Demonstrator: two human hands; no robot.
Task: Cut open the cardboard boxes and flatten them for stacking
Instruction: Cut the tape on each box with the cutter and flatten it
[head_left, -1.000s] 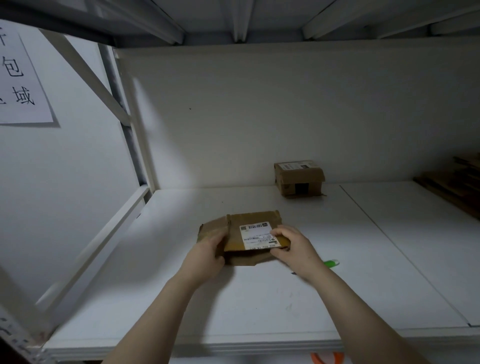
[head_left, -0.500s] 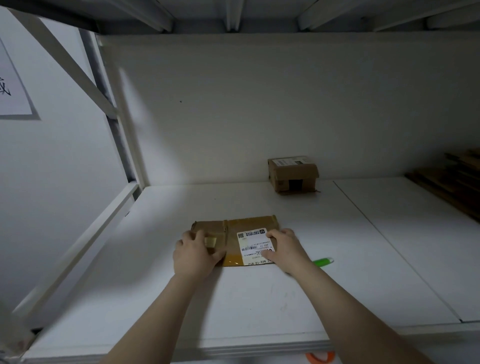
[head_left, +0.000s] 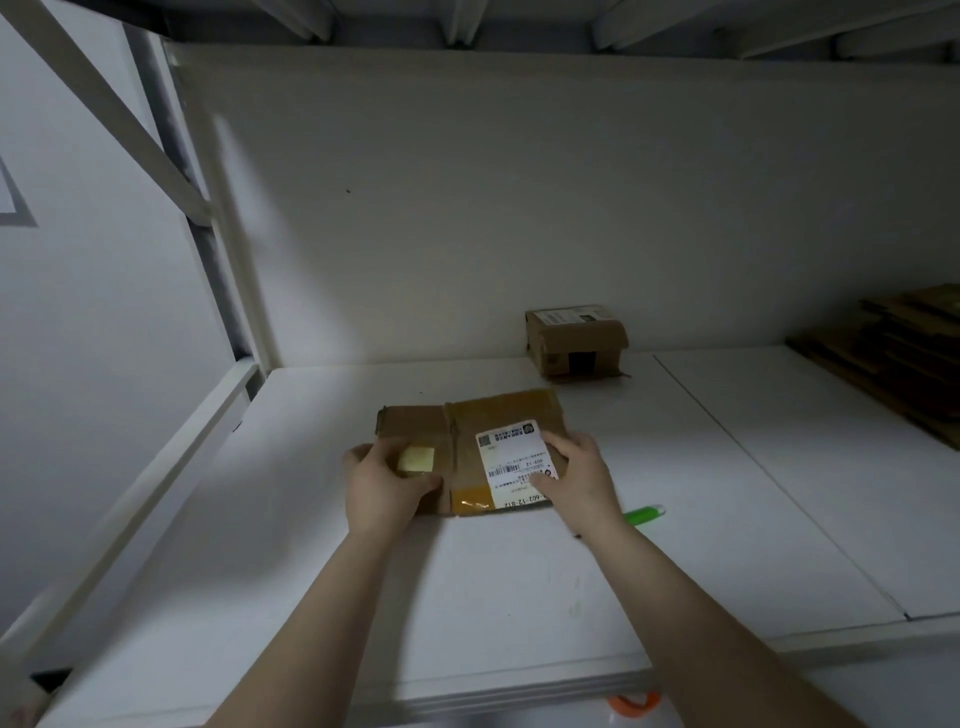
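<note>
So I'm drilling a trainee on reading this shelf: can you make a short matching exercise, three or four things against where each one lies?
Things:
1. flattened box
2. intact box
3. green cutter
4. stack of flat cardboard

Places:
A. far right of the shelf
B. by the back wall
C. under both hands
D. just right of the right hand

Pairs: 1-C, 2-B, 3-D, 4-A

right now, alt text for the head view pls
Two bare hands, left hand and right hand, press a flattened cardboard box onto a white shelf. An uncut small cardboard box sits behind; a green cutter lies right.
</note>
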